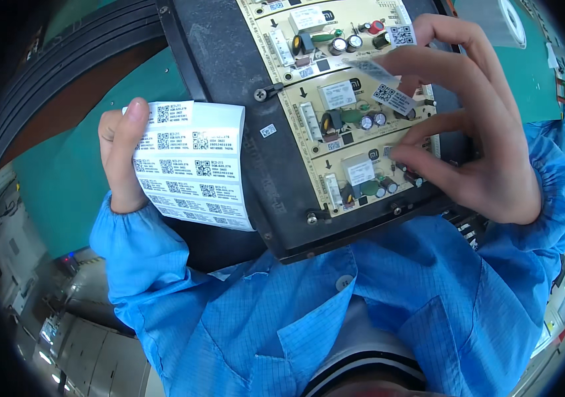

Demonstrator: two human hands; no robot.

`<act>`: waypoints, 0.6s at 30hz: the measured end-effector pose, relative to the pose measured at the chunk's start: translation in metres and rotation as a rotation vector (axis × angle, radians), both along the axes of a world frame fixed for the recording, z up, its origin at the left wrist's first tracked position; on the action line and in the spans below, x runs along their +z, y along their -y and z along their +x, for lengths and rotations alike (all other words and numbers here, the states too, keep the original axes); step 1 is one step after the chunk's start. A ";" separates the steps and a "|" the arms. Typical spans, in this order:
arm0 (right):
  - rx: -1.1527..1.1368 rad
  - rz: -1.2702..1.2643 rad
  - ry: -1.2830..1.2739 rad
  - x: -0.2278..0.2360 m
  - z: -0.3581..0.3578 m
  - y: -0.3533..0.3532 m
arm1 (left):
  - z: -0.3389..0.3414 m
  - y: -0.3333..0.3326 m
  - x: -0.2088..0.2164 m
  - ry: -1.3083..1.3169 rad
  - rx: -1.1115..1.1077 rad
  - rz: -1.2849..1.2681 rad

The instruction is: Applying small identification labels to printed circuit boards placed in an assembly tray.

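Observation:
My left hand (123, 145) grips a sheet of white labels (223, 172) printed with square codes, thumb on top at its upper left edge. The sheet hangs beside the black fixture. My right hand (487, 132) is over the circuit boards, several small labels clinging to its fingers. One label (401, 35) is at the upper fingertip, another (393, 99) at a lower finger. Thumb and forefinger pinch together over the nearest circuit board (348, 202), with a small label (389, 152) at their tips. The fingers partly hide the right side of the middle circuit board (329, 142).
A black fixture tray (282, 225) with screws and clips holds the boards, the far circuit board (276, 40) among them. A small label (268, 130) lies on its surface. A white roll (511, 23) stands at upper right on the green mat (57, 198). Black curved rails (64, 73) run at upper left.

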State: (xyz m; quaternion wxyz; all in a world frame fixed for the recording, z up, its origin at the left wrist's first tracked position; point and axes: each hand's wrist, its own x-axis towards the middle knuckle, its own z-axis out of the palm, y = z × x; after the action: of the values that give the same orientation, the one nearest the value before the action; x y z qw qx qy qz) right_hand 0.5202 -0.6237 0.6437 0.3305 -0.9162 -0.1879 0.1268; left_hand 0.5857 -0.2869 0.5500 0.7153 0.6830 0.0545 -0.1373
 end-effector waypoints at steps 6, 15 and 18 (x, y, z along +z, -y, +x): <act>0.012 -0.022 0.001 0.001 0.017 -0.031 | -0.001 -0.007 -0.005 0.009 0.013 0.074; 0.015 -0.088 0.015 -0.003 0.018 0.075 | 0.008 0.003 0.001 0.031 -0.066 0.000; 0.043 -0.091 0.015 -0.005 0.019 0.086 | 0.004 0.000 0.002 0.036 -0.077 0.026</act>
State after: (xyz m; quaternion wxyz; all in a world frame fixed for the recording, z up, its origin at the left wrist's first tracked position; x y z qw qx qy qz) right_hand 0.5394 -0.7100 0.6388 0.2845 -0.9269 -0.2039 0.1354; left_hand 0.5892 -0.2865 0.5518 0.7016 0.6960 0.0168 -0.1517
